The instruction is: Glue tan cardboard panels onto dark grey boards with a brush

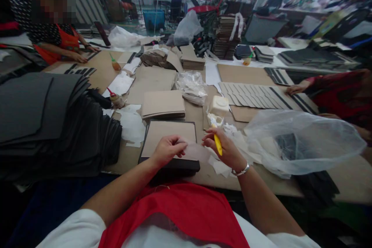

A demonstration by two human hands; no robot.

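Observation:
My left hand [169, 149] is closed, thumb against fingers, on the edge of a thin translucent sheet [199, 152]. That sheet stretches right towards my other hand. My right hand [228, 149] grips a yellow-handled brush [217, 144], its far end pointing at an open tub of white paste [215, 120]. Under my left hand lies a beige board [162, 131] on top of a dark grey panel [171, 164]. Just behind is a stack of beige boards [163, 104].
Dark grey panels [37, 112] are piled high on the left. A clear plastic bag [302, 139] spreads over the right side. Beyond the tub stands a white plastic container [220, 104]. A red-tipped glue bottle [116, 100] sits left. Co-workers' hands are at both sides.

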